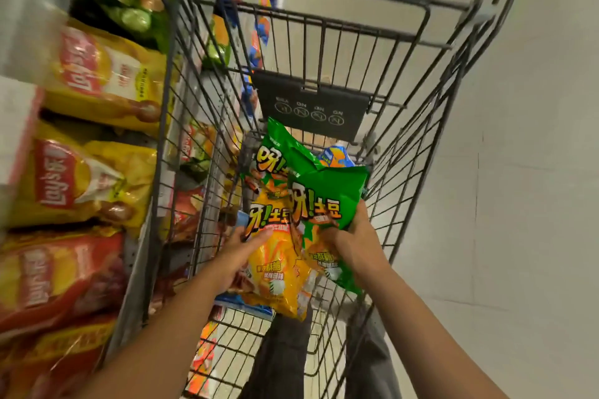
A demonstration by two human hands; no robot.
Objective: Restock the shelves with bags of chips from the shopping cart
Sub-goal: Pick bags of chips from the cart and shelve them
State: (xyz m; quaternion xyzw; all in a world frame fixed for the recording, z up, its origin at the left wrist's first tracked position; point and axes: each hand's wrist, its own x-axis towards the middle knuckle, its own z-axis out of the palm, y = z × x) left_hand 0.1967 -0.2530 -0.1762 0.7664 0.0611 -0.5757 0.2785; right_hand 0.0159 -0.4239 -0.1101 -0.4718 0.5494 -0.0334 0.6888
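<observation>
Sitting inside the wire cart [418, 152], a yellow chip bag [275, 266] is held at its edge by the left hand [238, 256], fingers loosely curled. Beside it, the right hand [353, 243] grips a crinkled green chip bag [327, 201]. Stocked shelves [81, 146] stand left.

Cart [405, 172]: top open; wire walls close all sides. Chip bags [291, 204] fill its near-left corner; bare wire floor remains along its right wall.
</observation>
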